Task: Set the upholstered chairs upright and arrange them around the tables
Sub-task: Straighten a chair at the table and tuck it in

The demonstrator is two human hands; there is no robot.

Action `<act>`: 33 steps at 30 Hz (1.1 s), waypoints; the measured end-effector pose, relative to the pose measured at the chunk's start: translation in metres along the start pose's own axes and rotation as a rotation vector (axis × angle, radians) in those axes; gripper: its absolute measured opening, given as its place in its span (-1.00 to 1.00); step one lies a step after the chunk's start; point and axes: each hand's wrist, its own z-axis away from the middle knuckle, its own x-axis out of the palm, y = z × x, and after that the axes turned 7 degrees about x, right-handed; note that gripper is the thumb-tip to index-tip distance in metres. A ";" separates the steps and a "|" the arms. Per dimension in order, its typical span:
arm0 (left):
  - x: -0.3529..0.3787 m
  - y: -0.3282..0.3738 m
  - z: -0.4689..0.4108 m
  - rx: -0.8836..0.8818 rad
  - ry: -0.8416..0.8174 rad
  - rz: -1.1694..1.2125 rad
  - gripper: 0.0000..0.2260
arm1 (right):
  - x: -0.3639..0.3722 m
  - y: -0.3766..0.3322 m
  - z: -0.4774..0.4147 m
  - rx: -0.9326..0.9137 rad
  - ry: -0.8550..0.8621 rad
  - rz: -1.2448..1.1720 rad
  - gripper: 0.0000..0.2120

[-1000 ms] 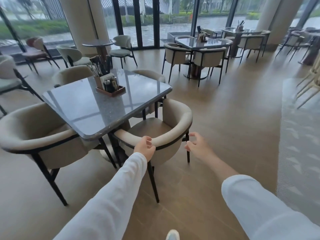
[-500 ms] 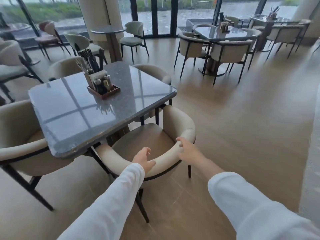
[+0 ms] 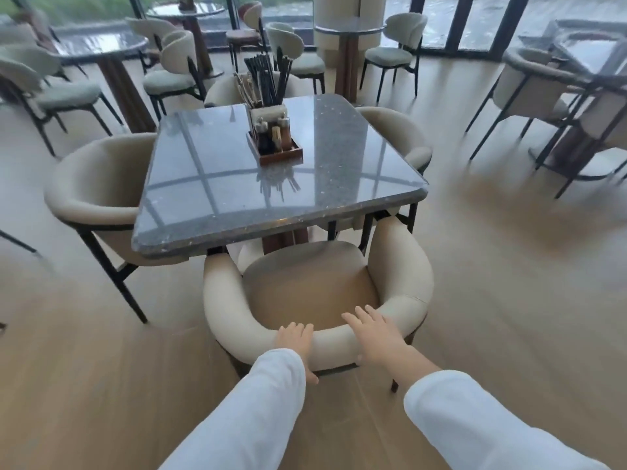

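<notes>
A beige upholstered chair (image 3: 400,266) with a curved back and black legs stands upright right in front of me, its seat partly under the near edge of the square grey stone table (image 3: 210,184). My left hand (image 3: 295,339) grips the chair's back rail from above, thumb at the outer side. My right hand (image 3: 375,334) lies on the same rail a little to the right, fingers spread over the top. Another beige chair (image 3: 91,184) stands upright at the table's left side, and a third (image 3: 397,130) at its right.
A wooden caddy (image 3: 276,147) with chopsticks and bottles stands on the table. A fourth chair back (image 3: 224,91) shows behind the table. Round tables with pale chairs (image 3: 176,72) fill the back left; another table set (image 3: 543,93) stands at the right. Open wood floor lies either side of me.
I have stepped round behind the chair, so the table now sits square ahead. Both hands have closed onto the back rail, and the chair sits further under the table.
</notes>
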 end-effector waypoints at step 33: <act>0.055 0.007 0.017 -0.042 0.026 -0.302 -0.12 | 0.041 -0.006 -0.008 -0.210 -0.029 0.285 -0.24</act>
